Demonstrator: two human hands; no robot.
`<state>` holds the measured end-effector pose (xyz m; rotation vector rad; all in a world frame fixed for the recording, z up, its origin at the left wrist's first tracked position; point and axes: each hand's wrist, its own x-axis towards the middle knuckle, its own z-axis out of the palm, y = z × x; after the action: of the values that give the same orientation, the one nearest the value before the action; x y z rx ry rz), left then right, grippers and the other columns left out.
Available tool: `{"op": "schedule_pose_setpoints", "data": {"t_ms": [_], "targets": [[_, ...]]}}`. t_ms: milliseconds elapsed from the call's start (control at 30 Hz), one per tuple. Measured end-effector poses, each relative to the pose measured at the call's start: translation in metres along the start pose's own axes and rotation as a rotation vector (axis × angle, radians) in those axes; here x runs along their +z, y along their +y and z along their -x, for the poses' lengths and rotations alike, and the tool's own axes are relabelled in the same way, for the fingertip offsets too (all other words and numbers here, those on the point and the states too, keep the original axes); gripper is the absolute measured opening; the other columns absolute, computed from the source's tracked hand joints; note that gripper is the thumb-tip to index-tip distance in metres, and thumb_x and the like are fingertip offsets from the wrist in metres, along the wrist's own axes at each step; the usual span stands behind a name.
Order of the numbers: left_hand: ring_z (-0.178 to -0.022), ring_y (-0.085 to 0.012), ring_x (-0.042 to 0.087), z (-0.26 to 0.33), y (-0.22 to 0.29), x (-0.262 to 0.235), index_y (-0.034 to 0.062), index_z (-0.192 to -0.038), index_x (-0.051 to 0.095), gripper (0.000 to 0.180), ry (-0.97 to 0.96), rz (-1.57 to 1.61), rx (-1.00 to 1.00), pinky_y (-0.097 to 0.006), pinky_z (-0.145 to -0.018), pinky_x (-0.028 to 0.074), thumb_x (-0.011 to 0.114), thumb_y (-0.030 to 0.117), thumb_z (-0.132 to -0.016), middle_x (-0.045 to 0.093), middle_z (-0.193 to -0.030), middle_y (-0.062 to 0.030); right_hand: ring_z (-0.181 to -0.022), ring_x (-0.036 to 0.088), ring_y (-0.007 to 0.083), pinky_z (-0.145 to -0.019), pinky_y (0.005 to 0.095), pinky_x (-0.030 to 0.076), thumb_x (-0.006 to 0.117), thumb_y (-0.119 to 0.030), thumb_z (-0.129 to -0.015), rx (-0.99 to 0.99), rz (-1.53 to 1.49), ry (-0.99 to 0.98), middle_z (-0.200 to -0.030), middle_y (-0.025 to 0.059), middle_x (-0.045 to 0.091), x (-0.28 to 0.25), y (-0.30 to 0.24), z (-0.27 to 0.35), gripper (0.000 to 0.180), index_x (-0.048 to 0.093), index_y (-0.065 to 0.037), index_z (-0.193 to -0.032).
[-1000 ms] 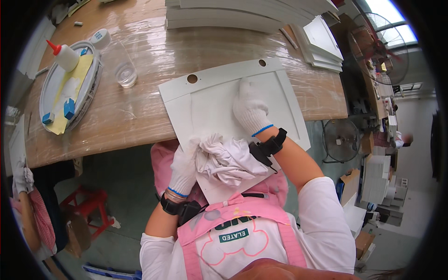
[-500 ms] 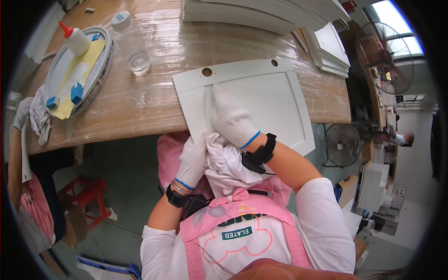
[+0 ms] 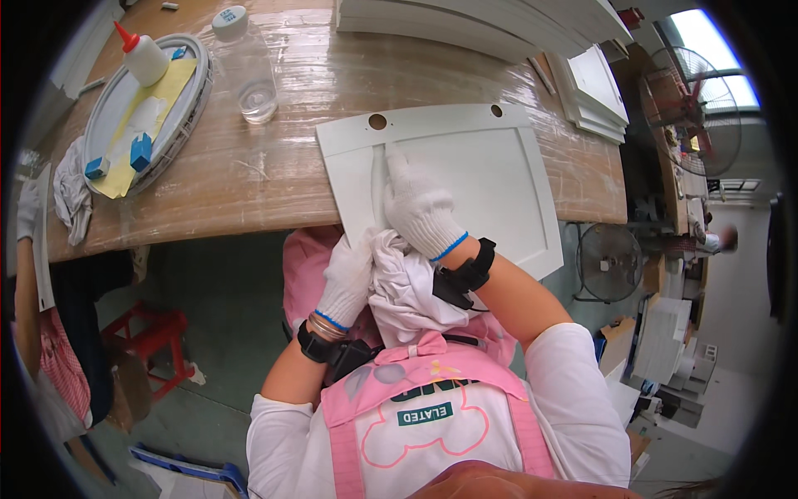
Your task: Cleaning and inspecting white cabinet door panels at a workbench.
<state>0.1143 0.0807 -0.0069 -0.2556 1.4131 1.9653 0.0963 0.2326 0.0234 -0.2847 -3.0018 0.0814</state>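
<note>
A white cabinet door (image 3: 490,191) with a recessed middle lies over the table's near edge. Two round holes run along its far rail. My right hand (image 3: 420,204), in a white knit glove, rests on its left side. The index finger points along the inner edge of the frame toward the left hole. My other right fingers are curled, and whatever lies under them is hidden. At the near left corner of the door, my gloved left hand (image 3: 345,274) is closed on its edge. A bunched white cloth (image 3: 407,287) sits between my wrists, against the left hand.
On the wrapped table (image 3: 283,179), a round lid (image 3: 202,91) bears a glue bottle (image 3: 145,60), yellow paper and blue blocks. A clear jar (image 3: 256,91) stands beside it. White panels (image 3: 465,25) are stacked at the back. A co-worker's gloved hand (image 3: 29,208) is far left.
The view has shifted slightly, moving the table things a little right. My right finger stays in the same corner area of the door. The co-worker's hand has moved away from the rag at left.
</note>
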Motion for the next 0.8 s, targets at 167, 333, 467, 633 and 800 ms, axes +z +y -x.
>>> {"op": "schedule_pose_setpoints", "data": {"t_ms": [167, 333, 467, 633, 800], "targets": [[-0.088, -0.0134, 0.063, 0.001, 0.004, 0.001, -0.002, -0.116, 0.063, 0.032, 0.069, -0.246, 0.015, -0.027, -0.077, 0.053, 0.056, 0.026, -0.102, 0.07, -0.101, -0.0086, -0.073, 0.067, 0.0397, -0.057, 0.0519, 0.052, 0.054, -0.015, -0.09, -0.047, -0.001, 0.069, -0.101, 0.0214, 0.066, 0.012, 0.011, 0.013, 0.044, 0.049, -0.005, -0.133], [-0.09, -0.0125, 0.064, -0.009, -0.018, -0.005, -0.0002, -0.118, 0.063, 0.032, -0.042, 0.121, -0.005, -0.029, -0.079, 0.053, 0.056, 0.027, -0.102, 0.069, -0.103, -0.0057, -0.074, 0.067, 0.0399, -0.056, 0.052, 0.052, 0.053, -0.017, -0.091, 0.195, 0.03, -0.141, -0.1, 0.0199, 0.066, -0.005, 0.016, 0.001, 0.046, 0.047, -0.007, -0.136], [-0.086, -0.0126, 0.063, -0.009, -0.016, -0.001, -0.0021, -0.114, 0.064, 0.031, 0.011, 0.082, 0.013, -0.029, -0.076, 0.053, 0.055, 0.025, -0.102, 0.069, -0.099, -0.0074, -0.073, 0.068, 0.0402, -0.054, 0.0508, 0.053, 0.053, -0.017, -0.091, 0.266, 0.067, -0.159, -0.106, 0.0205, 0.066, -0.005, -0.002, -0.006, 0.048, 0.046, -0.004, -0.137], [-0.086, -0.013, 0.063, -0.002, -0.004, -0.001, -0.0017, -0.111, 0.065, 0.031, -0.034, 0.023, 0.054, -0.028, -0.076, 0.054, 0.055, 0.027, -0.103, 0.069, -0.098, -0.007, -0.075, 0.068, 0.0411, -0.057, 0.0508, 0.054, 0.053, -0.017, -0.09, 0.081, 0.132, -0.171, -0.116, 0.0214, 0.063, -0.005, 0.014, 0.004, 0.04, 0.05, -0.004, -0.128], [-0.085, -0.0132, 0.064, 0.0, -0.003, -0.001, -0.0017, -0.112, 0.064, 0.031, -0.038, -0.009, 0.054, -0.029, -0.076, 0.054, 0.054, 0.026, -0.103, 0.069, -0.099, -0.0075, -0.082, 0.067, 0.0429, -0.063, 0.0536, 0.054, 0.052, -0.014, -0.091, 0.325, 0.036, 0.035, -0.115, 0.0218, 0.062, -0.005, 0.028, -0.004, 0.03, 0.052, -0.004, -0.119]]}}
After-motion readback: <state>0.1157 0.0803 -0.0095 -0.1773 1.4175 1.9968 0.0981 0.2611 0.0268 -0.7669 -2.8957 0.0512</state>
